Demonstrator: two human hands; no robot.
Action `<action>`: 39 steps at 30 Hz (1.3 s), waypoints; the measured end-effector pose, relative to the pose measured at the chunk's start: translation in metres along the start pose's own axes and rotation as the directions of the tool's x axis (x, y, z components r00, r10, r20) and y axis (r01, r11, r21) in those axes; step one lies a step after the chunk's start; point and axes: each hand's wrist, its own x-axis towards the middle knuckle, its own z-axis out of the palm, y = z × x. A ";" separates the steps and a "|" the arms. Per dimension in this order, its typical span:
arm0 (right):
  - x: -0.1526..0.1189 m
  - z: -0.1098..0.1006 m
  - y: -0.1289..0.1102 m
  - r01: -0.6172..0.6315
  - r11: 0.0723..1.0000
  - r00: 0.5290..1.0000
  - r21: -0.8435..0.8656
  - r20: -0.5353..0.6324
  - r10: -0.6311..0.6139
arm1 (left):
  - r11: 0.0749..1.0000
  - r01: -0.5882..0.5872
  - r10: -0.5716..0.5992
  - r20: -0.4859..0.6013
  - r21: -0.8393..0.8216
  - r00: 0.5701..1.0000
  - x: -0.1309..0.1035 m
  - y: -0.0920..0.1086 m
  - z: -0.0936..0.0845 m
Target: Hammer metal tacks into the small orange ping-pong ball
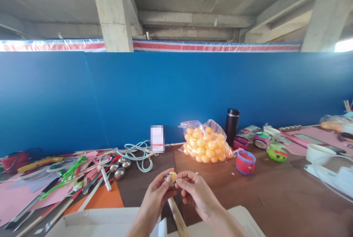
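Near the middle of the table, my left hand (157, 190) is closed round a small orange ball (173, 175), which looks like a table tennis ball. Something dark and silvery covers part of the ball under my left fingertips; I cannot make out what it is. My right hand (196, 192) meets it from the right, thumb and forefinger pinched together at the ball's edge. Whatever those fingertips hold is too small to name. Below both hands lies a pale wooden stick (178, 216).
A clear bag of orange balls (206, 147) stands behind my hands, near a black bottle (232, 126) and a red tape roll (245, 162). Leftward lie several shiny metal balls (119, 173), a pale blue cord (138, 155) and coloured paper. An open white box (96, 222) sits in front.
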 end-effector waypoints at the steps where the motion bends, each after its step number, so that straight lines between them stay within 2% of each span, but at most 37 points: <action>1: 0.000 -0.001 0.001 0.000 1.000 1.000 -0.001 0.005 0.000 | 1.000 -0.001 0.001 -0.003 0.004 1.000 0.000 0.000 0.000; 11: 0.002 -0.002 0.002 -0.028 0.999 0.999 -0.046 -0.025 0.027 | 0.999 0.005 -0.004 -0.021 0.047 1.000 -0.001 0.001 0.002; 20: 0.004 -0.005 0.006 -0.008 0.999 1.000 -0.036 0.005 0.008 | 0.996 0.020 -0.017 -0.035 0.091 0.999 0.004 -0.001 -0.002; 25: 0.005 -0.005 0.007 0.005 1.000 1.000 0.009 0.029 -0.006 | 0.993 0.029 -0.023 -0.050 0.111 0.998 0.002 0.001 0.001; 30: 0.004 -0.005 0.005 -0.053 0.993 0.998 0.105 0.046 0.048 | 0.992 0.030 -0.024 -0.049 0.126 0.999 0.000 0.002 0.003; 39: 0.005 -0.007 0.006 -0.060 0.987 0.995 0.149 0.087 0.048 | 0.987 0.027 -0.020 -0.046 0.160 0.999 0.003 0.001 0.002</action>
